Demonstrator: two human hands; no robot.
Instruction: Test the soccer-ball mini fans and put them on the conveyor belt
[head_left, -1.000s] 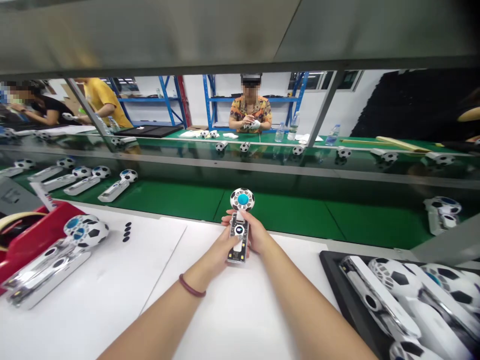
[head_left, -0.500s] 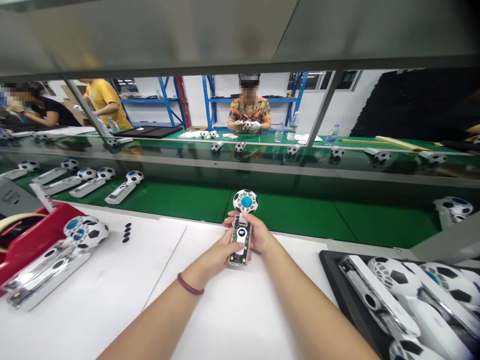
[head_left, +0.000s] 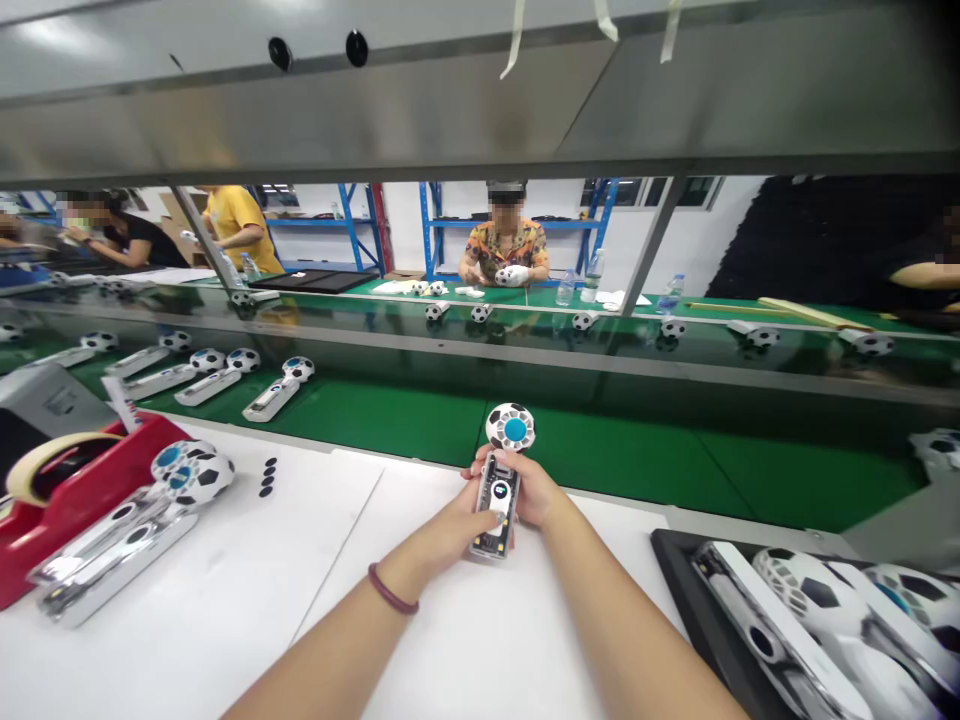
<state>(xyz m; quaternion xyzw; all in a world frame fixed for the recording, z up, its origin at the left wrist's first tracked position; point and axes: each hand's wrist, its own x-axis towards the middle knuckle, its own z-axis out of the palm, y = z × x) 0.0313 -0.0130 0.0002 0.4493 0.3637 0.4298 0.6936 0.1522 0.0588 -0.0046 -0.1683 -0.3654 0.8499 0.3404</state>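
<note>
A handheld fan [head_left: 501, 492] with a football-patterned head and a clear-fronted body is held upright over the white work surface. Its round grille has a blue centre, and a small display glows on the body. My left hand [head_left: 459, 515] wraps the body from the left, with the thumb on the front panel below the display. From the right, my right hand [head_left: 534, 488] closes around the upper body, its fingers near the neck. Some fingers of both hands are hidden behind the fan.
Two similar fans [head_left: 142, 530] lie left, beside a red tape dispenser [head_left: 90, 500] and several black dots [head_left: 268, 477]. A black tray [head_left: 679, 580] of fans sits right. More fans [head_left: 277, 390] lie on the green belt [head_left: 600, 450]. Co-workers sit opposite; a metal shelf [head_left: 450, 120] hangs overhead.
The view has tilted upward and turned slightly left, showing more of the overhead shelf. Both hands keep the same hold on the fan.
</note>
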